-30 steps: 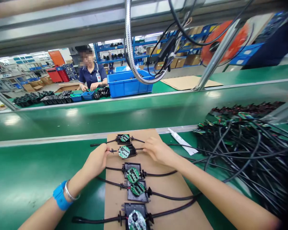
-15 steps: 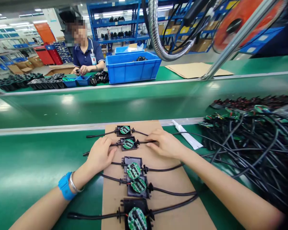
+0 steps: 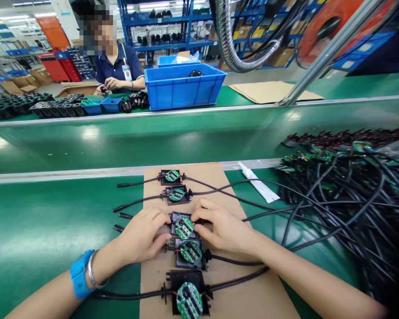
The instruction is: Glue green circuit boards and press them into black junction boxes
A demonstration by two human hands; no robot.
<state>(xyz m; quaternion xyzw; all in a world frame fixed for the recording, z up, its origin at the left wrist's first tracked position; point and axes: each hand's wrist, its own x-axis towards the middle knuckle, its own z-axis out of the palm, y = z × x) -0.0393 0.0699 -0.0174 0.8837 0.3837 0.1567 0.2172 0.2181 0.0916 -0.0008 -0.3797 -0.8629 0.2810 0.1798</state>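
Several black housings with round green circuit boards and black cables lie in a column on a brown cardboard sheet (image 3: 219, 283). My left hand (image 3: 142, 237) and my right hand (image 3: 219, 226) press in from either side on the third housing (image 3: 184, 227), fingers curled around its edges and cable ends. Two more units (image 3: 177, 194) lie beyond it. Another housing (image 3: 190, 253) sits just below it, and the nearest unit (image 3: 188, 299) is at the bottom edge. My left wrist wears a blue band and a metal bangle.
A big tangle of black cabled units (image 3: 346, 186) fills the right of the green bench. A white tube (image 3: 257, 182) lies by the cardboard. Across the conveyor belt (image 3: 153, 141) a person works beside a blue bin (image 3: 182, 86) and rows of black parts.
Both hands left the second housing and moved nearer to me onto the third one. The second unit now lies straightened on the cardboard. The camera tilted down slightly.
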